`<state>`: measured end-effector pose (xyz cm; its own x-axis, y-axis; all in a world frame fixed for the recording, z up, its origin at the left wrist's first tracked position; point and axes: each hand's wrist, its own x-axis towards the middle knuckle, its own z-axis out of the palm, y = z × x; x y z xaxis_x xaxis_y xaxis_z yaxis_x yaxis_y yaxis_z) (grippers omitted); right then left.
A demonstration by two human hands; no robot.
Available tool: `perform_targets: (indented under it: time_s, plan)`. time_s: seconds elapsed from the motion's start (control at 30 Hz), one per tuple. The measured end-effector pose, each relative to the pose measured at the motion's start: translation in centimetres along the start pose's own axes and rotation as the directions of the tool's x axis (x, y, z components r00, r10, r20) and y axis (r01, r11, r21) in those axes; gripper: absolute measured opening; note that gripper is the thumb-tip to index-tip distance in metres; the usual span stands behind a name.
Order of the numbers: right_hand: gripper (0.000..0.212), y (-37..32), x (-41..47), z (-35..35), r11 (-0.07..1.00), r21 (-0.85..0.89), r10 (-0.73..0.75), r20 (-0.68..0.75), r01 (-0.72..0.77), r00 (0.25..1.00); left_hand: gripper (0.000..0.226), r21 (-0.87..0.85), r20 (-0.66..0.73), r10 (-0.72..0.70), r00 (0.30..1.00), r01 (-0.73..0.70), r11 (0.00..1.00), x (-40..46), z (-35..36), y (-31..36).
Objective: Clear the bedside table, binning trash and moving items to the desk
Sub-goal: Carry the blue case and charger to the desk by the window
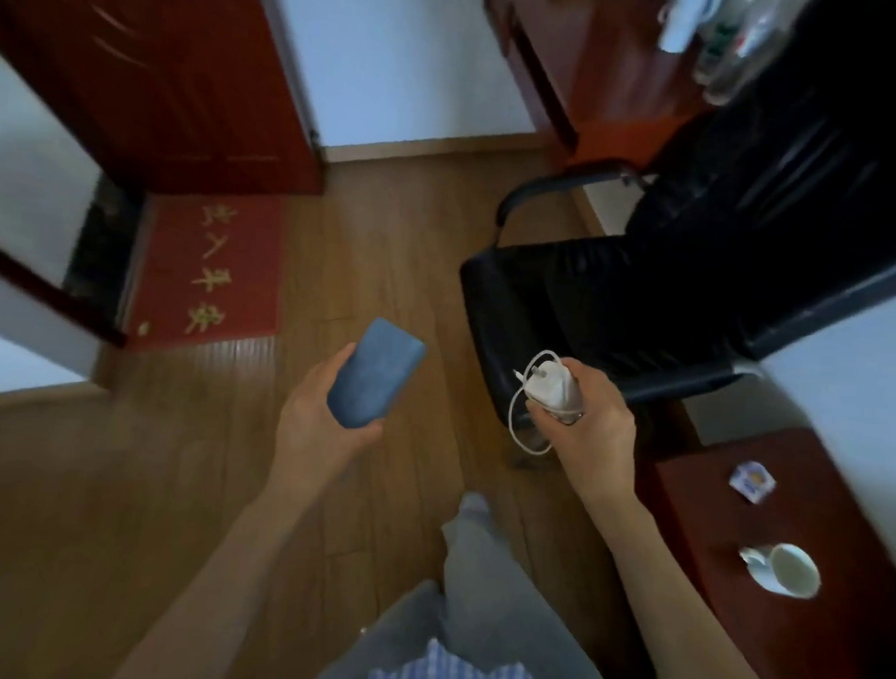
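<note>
My left hand (324,416) holds a flat blue rectangular case or power bank (375,373) out over the wooden floor. My right hand (588,422) grips a white charger (552,382) with its white cable (517,419) looped below it, in front of the black chair. The dark red bedside table (792,636) stands at the lower right; on it sit a white mug (790,570) and a small white and blue box (751,482). The reddish wooden desk (616,90) is at the top right, with blurred bottles and white items (716,38) on it.
A black office chair (643,296) stands between me and the desk. A red door (154,80) and a red doormat (210,267) lie to the left. Wooden floor (389,234) stretches ahead. My grey trouser leg (482,571) shows below.
</note>
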<state>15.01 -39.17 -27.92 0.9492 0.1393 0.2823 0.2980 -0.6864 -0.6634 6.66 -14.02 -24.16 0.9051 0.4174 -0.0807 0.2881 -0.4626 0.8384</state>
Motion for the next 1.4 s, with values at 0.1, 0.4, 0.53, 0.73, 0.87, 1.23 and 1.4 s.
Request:
perform_targets:
  time_s: [0.1,0.4,0.53,0.73,0.87,1.23,1.4]
  plan:
    - [0.055,-2.6,2.9,2.6,0.995,0.020,-0.099,0.096,0.098,0.990,0.085,-0.088,-0.115,-0.052,0.992,0.042,0.995,0.3,-2.5,-0.8]
    - [0.052,-7.3,16.0,8.9,0.965,0.109,-0.253,0.176,0.237,0.951,0.083,-0.118,-0.150,-0.023,0.988,0.005,0.993,10.4,-5.3,-0.8]
    - [0.052,-8.3,23.5,10.7,0.961,0.133,-0.265,0.182,0.243,0.947,0.080,-0.130,-0.142,0.038,0.989,-0.057,0.990,17.8,-5.6,1.2]
    - [0.054,-8.9,32.3,12.0,0.956,0.123,-0.283,0.168,0.265,0.944,0.083,-0.080,-0.183,0.098,0.978,-0.114,0.990,26.4,-6.3,2.6]
    - [0.054,-8.3,36.4,13.5,0.968,0.116,-0.241,0.173,0.223,0.955,0.083,-0.052,-0.172,0.067,0.983,-0.077,0.996,31.5,-6.4,2.3]
    - [0.050,-8.3,49.7,22.3,0.993,0.076,-0.098,0.094,0.091,0.991,0.077,-0.117,0.010,0.077,0.997,-0.076,0.990,53.3,-8.1,1.1]
    - [0.049,-9.2,55.0,25.8,0.988,0.124,0.090,-0.010,-0.089,0.996,0.077,-0.123,0.116,0.146,0.983,-0.131,0.984,64.5,-10.3,2.2]
